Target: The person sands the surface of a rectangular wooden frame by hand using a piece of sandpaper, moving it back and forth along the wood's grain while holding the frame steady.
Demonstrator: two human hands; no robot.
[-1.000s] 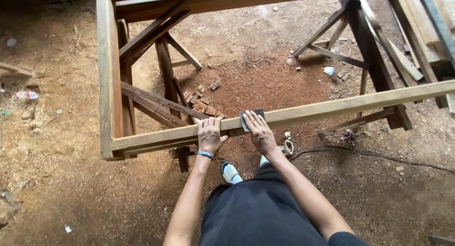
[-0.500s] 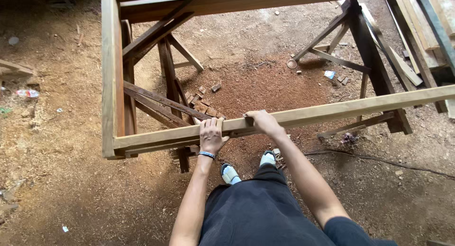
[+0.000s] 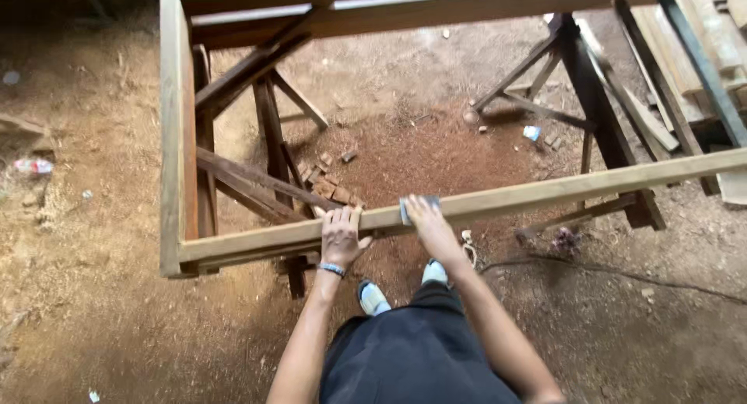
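Observation:
A large wooden frame [image 3: 173,139] lies flat on dark trestles, and its near rail [image 3: 545,192] runs across in front of me. My left hand [image 3: 339,237] rests flat on that rail with spread fingers; a blue band circles the wrist. Just to its right, my right hand [image 3: 427,221] presses a small grey-blue sanding pad [image 3: 406,209] against the top of the rail.
A dark wooden trestle [image 3: 264,155] stands under the frame at left, another [image 3: 591,100] at right. Small wood blocks [image 3: 331,182] and reddish sawdust lie on the dirt floor. Stacked planks [image 3: 685,69] sit at the upper right. A cable [image 3: 622,272] runs along the ground.
My right hand has slid along the rail, first right and then back left toward the left hand, with the pad showing again under the fingers. The left hand stays put.

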